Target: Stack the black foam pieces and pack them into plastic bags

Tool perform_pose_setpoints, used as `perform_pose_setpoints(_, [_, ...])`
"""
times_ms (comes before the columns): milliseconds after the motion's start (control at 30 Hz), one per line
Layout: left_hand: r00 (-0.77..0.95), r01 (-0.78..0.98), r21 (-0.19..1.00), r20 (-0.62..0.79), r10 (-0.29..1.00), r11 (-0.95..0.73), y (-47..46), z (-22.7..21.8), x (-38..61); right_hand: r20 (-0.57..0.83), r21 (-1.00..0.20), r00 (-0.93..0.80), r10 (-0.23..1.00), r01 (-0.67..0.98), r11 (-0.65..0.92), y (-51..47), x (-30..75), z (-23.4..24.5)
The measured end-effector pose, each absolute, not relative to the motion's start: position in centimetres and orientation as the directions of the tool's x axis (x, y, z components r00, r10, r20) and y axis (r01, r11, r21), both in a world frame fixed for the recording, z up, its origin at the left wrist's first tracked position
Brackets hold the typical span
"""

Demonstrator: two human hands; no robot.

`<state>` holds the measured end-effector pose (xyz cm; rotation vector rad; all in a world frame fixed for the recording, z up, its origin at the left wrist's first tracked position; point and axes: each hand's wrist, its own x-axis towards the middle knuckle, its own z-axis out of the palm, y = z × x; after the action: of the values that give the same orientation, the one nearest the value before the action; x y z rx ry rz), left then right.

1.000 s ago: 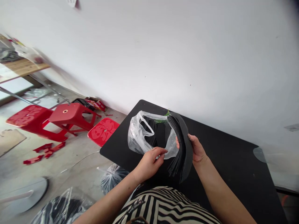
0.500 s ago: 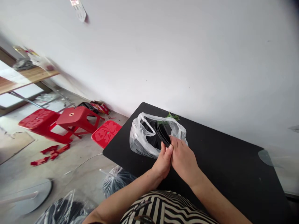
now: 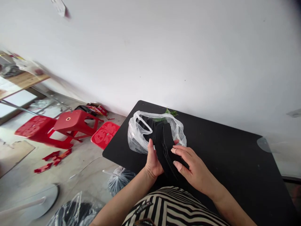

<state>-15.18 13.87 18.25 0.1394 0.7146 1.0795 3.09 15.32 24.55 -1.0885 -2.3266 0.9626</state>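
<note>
A clear plastic bag [image 3: 137, 138] lies open on the black table [image 3: 225, 147], with black sheets inside it. A stack of thin black curved sheets [image 3: 166, 147] stands on edge between my hands, its far end in the bag's mouth. My left hand [image 3: 152, 160] presses flat against the stack's left side, fingers straight and together. My right hand [image 3: 190, 164] lies on the stack's right side, fingers stretched over the sheets. Both hands clamp the stack between them.
Green leaves [image 3: 171, 112] lie behind the bag by the white wall. On the floor to the left stand red plastic stools [image 3: 70, 124] and red broken pieces [image 3: 50, 157]. Plastic bags of dark material [image 3: 119, 180] sit on the floor below the table's edge.
A second ago my right hand held the stack fanned out beside the bag and my left hand held the bag's rim. Now the stack is gathered, partly in the bag, pressed between both hands.
</note>
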Motion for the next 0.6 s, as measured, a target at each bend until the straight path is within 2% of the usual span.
perform_pose_setpoints(133, [0.317,-0.757,0.400,-0.467,0.826,0.517,13.8,17.2,-14.6,0.066,-0.791,-0.605,0.794,0.453,0.411,14.8,4.0,23.9])
perform_pose_setpoints(267, [0.395,-0.762,0.327,-0.449,0.801,0.559,14.4,16.9,-14.3,0.101,-0.857,-0.412,0.906,0.426,0.289,14.5,4.8,23.1])
perform_pose_setpoints(333, [0.490,-0.755,0.239,-0.414,0.767,0.611,14.7,16.7,-14.0,0.096,-0.855,-0.285,0.954,0.468,0.226,14.5,5.1,22.2])
perform_pose_setpoints(433, [0.619,-0.711,0.121,-0.359,0.699,0.693,15.1,16.2,-13.3,0.103,-0.822,-0.187,0.977,0.537,0.189,14.6,5.5,20.4])
perform_pose_setpoints(600, [0.669,-0.663,0.075,-0.388,0.634,0.745,15.5,14.7,-12.8,0.082,-0.838,-0.070,0.994,0.535,0.107,14.4,7.0,17.4])
